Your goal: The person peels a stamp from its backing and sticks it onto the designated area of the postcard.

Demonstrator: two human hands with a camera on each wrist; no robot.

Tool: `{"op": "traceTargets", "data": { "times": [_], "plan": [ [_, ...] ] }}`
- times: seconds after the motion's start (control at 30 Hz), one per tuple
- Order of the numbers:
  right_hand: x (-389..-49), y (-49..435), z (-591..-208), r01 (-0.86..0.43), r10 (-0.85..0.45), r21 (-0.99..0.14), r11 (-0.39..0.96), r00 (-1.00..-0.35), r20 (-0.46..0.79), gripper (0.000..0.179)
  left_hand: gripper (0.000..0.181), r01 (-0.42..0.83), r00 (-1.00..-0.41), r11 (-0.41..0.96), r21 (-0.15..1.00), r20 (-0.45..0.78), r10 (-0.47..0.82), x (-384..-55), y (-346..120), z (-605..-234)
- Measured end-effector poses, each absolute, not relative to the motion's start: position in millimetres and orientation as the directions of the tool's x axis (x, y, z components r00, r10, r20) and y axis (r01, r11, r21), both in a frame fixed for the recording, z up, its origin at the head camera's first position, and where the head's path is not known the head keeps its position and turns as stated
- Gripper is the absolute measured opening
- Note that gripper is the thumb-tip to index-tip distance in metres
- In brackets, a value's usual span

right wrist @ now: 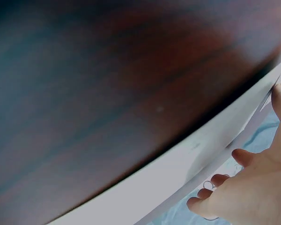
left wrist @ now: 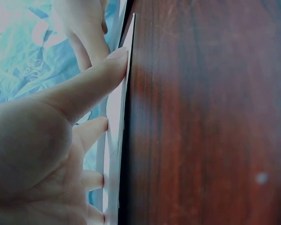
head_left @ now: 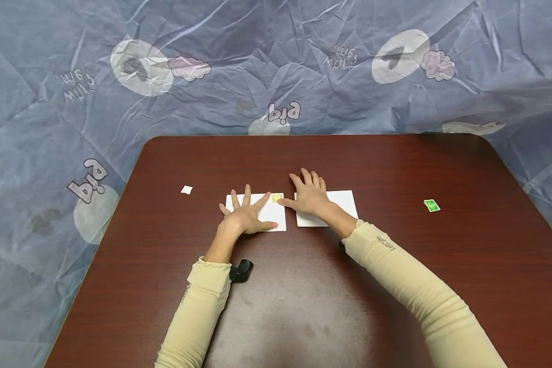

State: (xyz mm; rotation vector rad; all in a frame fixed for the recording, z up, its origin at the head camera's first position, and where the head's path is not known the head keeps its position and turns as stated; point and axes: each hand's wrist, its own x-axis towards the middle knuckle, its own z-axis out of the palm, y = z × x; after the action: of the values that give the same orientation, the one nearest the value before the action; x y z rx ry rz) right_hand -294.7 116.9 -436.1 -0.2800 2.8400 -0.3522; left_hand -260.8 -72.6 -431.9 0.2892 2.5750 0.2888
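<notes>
A white envelope-like paper rectangle lies left of centre on the table, with a small yellow stamp-like sticker at its far right corner. My left hand presses it flat with fingers spread, the thumb along its near right part. Fingers extended, my right hand reaches in from the right. Its thumb touches the sticker's right edge, while the other fingers point away from me. Under the right palm and wrist lies a second white rectangle, partly hidden. In the left wrist view, the left thumb rests on the paper's edge.
A small white scrap is on the left side of the dark wooden table. Farther right sits a small green stamp-like stack. Behind the table hangs a crinkled blue-grey printed sheet.
</notes>
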Motion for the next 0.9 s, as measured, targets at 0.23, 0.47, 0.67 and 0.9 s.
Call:
{"op": "traceTargets", "data": {
  "times": [0.23,0.47,0.67,0.9],
  "plan": [
    [-285,124,-435,-0.172,-0.233,-0.25,0.953,-0.943,-0.237,0.086,0.087,0.155,-0.838,0.955,0.254,-0.478,0.264,-260,-72,-429],
    [-283,129,-436,-0.179,-0.234,-0.24,0.954,-0.946,-0.223,0.087,0.086,0.156,-0.84,0.953,0.258,-0.474,0.266,-259,-72,-431],
    [-280,130,-436,-0.178,-0.232,-0.255,0.95,-0.951,-0.202,0.085,0.086,0.16,-0.842,0.954,0.252,-0.47,0.265,-259,-72,-431],
    [-278,120,-440,-0.201,-0.256,-0.258,0.945,-0.945,-0.204,0.082,0.086,0.157,-0.842,0.952,0.263,-0.469,0.268,-258,-71,-430]
  ]
}}
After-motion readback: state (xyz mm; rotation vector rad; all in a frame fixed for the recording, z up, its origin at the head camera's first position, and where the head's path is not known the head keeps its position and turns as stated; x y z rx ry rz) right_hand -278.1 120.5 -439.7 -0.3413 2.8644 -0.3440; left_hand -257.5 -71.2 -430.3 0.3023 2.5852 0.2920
